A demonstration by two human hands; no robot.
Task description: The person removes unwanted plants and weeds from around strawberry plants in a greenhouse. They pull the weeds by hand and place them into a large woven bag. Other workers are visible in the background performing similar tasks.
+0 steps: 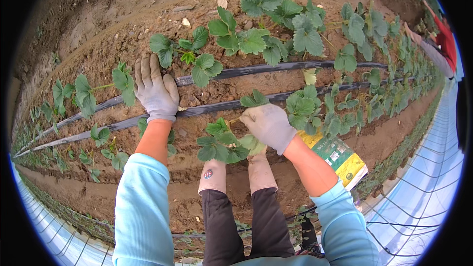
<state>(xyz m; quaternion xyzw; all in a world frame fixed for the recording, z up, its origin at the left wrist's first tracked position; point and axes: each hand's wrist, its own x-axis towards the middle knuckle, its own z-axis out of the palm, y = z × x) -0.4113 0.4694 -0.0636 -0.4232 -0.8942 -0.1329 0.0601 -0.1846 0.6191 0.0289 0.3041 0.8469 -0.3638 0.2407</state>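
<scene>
My left hand [156,90], in a soiled pale work glove, rests flat with its fingers extended on the soil beside the black drip tapes. A young strawberry plant [201,67] grows just right of its fingertips. My right hand [269,125], gloved alike, is curled, with a thin brownish stem between thumb and fingers. That stem runs toward a strawberry plant [221,144] in front of my legs. A pale yellowish leaf [252,144] hangs just below the right hand. Whether the stem is still joined to the plant is hidden by leaves.
Two black drip tapes [207,108] run along the raised soil bed among rows of strawberry plants. A green and yellow printed bag [338,155] lies right of my right forearm. Another person in red [445,40] bends over the row at the far right.
</scene>
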